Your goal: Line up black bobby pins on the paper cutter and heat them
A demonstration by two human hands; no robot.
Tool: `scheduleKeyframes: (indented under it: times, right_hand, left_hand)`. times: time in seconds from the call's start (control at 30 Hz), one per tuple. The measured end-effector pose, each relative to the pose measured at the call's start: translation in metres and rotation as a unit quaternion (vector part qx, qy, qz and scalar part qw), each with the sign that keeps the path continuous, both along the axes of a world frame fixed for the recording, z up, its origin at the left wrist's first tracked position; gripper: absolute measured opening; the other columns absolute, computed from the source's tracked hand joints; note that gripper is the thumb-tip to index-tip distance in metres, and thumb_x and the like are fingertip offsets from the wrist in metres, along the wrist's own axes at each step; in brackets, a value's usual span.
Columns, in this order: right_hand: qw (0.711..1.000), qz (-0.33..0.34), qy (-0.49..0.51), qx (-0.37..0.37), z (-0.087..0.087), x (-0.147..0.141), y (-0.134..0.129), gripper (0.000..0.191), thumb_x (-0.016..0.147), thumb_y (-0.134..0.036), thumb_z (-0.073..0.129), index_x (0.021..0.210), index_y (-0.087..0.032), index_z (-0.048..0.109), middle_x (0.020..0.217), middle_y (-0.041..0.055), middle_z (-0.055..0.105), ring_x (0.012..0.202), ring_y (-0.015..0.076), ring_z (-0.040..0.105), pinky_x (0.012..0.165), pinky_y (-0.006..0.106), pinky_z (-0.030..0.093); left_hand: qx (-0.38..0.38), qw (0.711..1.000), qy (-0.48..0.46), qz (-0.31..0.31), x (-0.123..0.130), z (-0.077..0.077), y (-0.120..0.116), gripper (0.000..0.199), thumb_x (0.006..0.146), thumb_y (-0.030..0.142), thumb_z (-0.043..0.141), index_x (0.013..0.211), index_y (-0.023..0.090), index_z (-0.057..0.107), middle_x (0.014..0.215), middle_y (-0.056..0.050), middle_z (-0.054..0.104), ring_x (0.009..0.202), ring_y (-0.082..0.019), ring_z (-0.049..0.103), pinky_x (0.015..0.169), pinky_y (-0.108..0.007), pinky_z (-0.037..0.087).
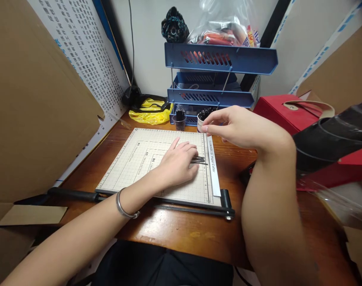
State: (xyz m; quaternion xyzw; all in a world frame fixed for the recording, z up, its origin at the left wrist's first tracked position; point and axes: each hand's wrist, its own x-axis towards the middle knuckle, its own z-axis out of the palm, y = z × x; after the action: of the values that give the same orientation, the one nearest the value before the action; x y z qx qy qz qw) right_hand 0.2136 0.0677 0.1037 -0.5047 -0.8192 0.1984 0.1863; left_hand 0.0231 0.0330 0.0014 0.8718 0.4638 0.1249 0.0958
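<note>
My left hand rests on the cream gridded board of the paper cutter, its fingers over several thin black sticks that stick out to the right. My right hand is raised beyond the board's right edge, thumb and index finger bent toward each other at the white cup of black bristly pieces. Whether anything is between those fingertips is too small to tell. A clear cup with more black pieces stands to the left of the white one.
Blue stacked trays stand at the back, with a yellow bag to their left. A red box and a black tube-like object are at the right. The cutter's black handle extends left.
</note>
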Motion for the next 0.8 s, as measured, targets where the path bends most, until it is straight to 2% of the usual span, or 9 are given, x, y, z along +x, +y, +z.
scheduleKeyframes:
  times: [0.07,0.13,0.23,0.33,0.4,0.53,0.8]
  right_hand:
    - [1.0,-0.001,0.0,0.003,0.001,0.001,-0.001,0.023,0.091,-0.042,0.067,0.095,-0.024,0.081,0.091,0.0029,0.078,0.083,0.0204,0.068,0.079,0.034,0.05]
    - [1.0,0.0,0.001,0.005,0.001,0.002,-0.001,0.024,0.091,-0.043,0.067,0.095,-0.024,0.081,0.091,0.0032,0.077,0.083,0.0208,0.068,0.079,0.034,0.05]
    - [1.0,0.005,0.001,0.009,0.002,0.002,-0.002,0.026,0.092,-0.045,0.066,0.096,-0.024,0.081,0.092,0.0038,0.077,0.085,0.0218,0.068,0.081,0.035,0.05]
    - [1.0,0.004,0.003,0.012,0.003,0.002,-0.002,0.025,0.092,-0.043,0.066,0.095,-0.023,0.081,0.09,0.0036,0.076,0.086,0.0219,0.068,0.082,0.035,0.05]
    - [1.0,0.0,0.006,0.009,0.004,0.002,-0.003,0.024,0.091,-0.042,0.066,0.095,-0.023,0.081,0.089,0.0035,0.076,0.086,0.0218,0.068,0.082,0.035,0.05]
    - [1.0,-0.005,0.012,0.003,0.005,0.003,-0.005,0.025,0.091,-0.042,0.066,0.095,-0.023,0.081,0.089,0.0039,0.076,0.086,0.0218,0.067,0.082,0.035,0.05]
    - [1.0,-0.007,0.005,0.006,0.006,0.002,-0.005,0.024,0.091,-0.043,0.066,0.093,-0.024,0.081,0.088,0.0043,0.076,0.087,0.0227,0.068,0.081,0.035,0.051]
  left_hand:
    - [-0.006,1.0,-0.014,0.009,0.002,-0.002,-0.001,0.015,0.095,0.027,0.058,0.105,0.02,0.067,0.129,-0.008,0.071,0.134,-0.027,0.059,0.132,-0.057,0.016]
    - [-0.002,1.0,-0.023,0.012,0.002,-0.003,-0.005,0.016,0.097,0.028,0.059,0.109,0.021,0.067,0.132,-0.007,0.07,0.134,-0.027,0.059,0.132,-0.057,0.019]
    - [0.01,1.0,-0.011,0.022,0.001,-0.005,-0.018,0.035,0.101,0.037,0.057,0.129,0.018,0.062,0.146,-0.011,0.064,0.143,-0.029,0.052,0.131,-0.056,0.021]
    - [0.001,0.999,0.033,0.029,0.001,-0.01,-0.035,0.059,0.106,0.047,0.046,0.151,0.01,0.047,0.163,-0.015,0.046,0.156,-0.031,0.036,0.132,-0.054,0.018]
    - [-0.018,0.997,0.067,0.03,0.002,-0.014,-0.044,0.07,0.108,0.054,0.036,0.159,0.005,0.036,0.17,-0.017,0.034,0.161,-0.031,0.025,0.133,-0.053,0.015]
    - [-0.037,0.994,0.098,0.032,0.007,-0.019,-0.049,0.08,0.108,0.061,0.024,0.163,0.003,0.029,0.172,-0.017,0.024,0.163,-0.029,0.017,0.134,-0.05,0.01]
    - [-0.058,0.995,0.075,0.007,0.011,-0.02,-0.044,0.081,0.107,0.064,0.023,0.163,0.006,0.029,0.173,-0.015,0.021,0.163,-0.028,0.012,0.134,-0.05,0.009]
